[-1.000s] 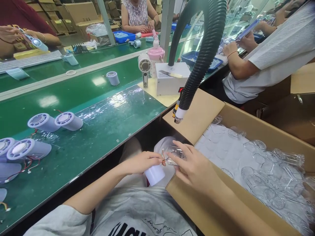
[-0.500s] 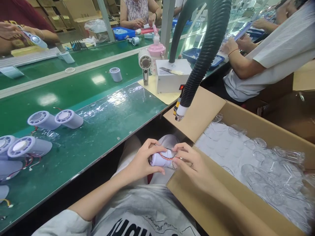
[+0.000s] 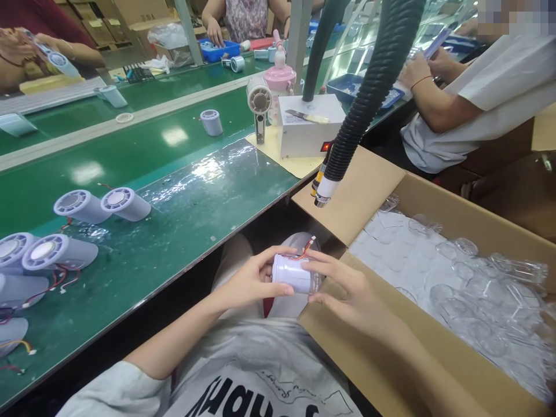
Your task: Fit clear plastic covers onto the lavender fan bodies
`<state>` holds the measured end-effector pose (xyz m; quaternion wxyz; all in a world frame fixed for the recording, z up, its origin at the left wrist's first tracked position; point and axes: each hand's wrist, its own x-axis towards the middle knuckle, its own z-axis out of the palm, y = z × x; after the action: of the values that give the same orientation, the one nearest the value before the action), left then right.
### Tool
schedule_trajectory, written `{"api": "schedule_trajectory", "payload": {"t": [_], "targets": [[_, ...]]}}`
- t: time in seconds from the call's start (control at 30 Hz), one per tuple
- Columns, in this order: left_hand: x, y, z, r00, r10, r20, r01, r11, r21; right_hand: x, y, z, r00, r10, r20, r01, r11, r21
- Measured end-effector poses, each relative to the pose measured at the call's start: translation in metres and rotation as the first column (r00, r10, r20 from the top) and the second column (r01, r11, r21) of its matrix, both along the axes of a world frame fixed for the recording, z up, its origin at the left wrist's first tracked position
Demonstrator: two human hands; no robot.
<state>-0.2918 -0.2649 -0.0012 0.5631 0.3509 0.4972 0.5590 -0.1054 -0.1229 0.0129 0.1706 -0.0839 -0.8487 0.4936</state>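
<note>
Above my lap, a lavender cylindrical fan housing [image 3: 293, 273] lies on its side between both hands. Its left end is in my left hand [image 3: 252, 279], thumb along the near side and fingers behind. My right hand [image 3: 341, 277] grips the other end, where a clear plastic piece [image 3: 316, 281] shows. Red and dark wires [image 3: 306, 248] with a small white connector stick up from the far side of the housing. What my left fingers cover is hidden.
Several similar fan housings [image 3: 125, 204] with wires rest on the green bench [image 3: 186, 214] at left. A black flexible hose [image 3: 369, 98] hangs from a white box [image 3: 308, 130]. At right, a cardboard box [image 3: 369, 295] contains clear plastic parts [image 3: 482, 301]. Co-workers sit around the line.
The housing has turned in my hands, so its plain side faces me. Its wires, earlier across the front under my right fingers, now stick up free at the far side.
</note>
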Motion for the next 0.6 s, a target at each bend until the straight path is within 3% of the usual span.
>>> {"api": "schedule_trajectory", "payload": {"t": [0.07,0.13,0.37,0.6], "targets": [[0.001,-0.001,-0.001,1.000,0.007,0.025,-0.007,1.000,-0.021,0.003,-0.001,-0.003,1.000,0.013,-0.017,-0.012,0.998,0.065],[0.002,-0.003,-0.001,0.999,0.002,0.038,0.000,1.000,-0.029,0.005,-0.003,-0.005,0.999,0.034,-0.003,-0.033,0.999,0.039],[0.000,-0.009,0.011,0.996,-0.059,-0.063,0.061,0.998,0.030,0.007,-0.006,0.003,0.998,0.041,0.052,-0.029,0.976,-0.217],[-0.001,-0.010,0.017,0.983,-0.083,-0.162,0.099,0.991,0.089,0.005,-0.008,0.015,0.989,0.040,0.144,0.017,0.927,-0.375]]}}
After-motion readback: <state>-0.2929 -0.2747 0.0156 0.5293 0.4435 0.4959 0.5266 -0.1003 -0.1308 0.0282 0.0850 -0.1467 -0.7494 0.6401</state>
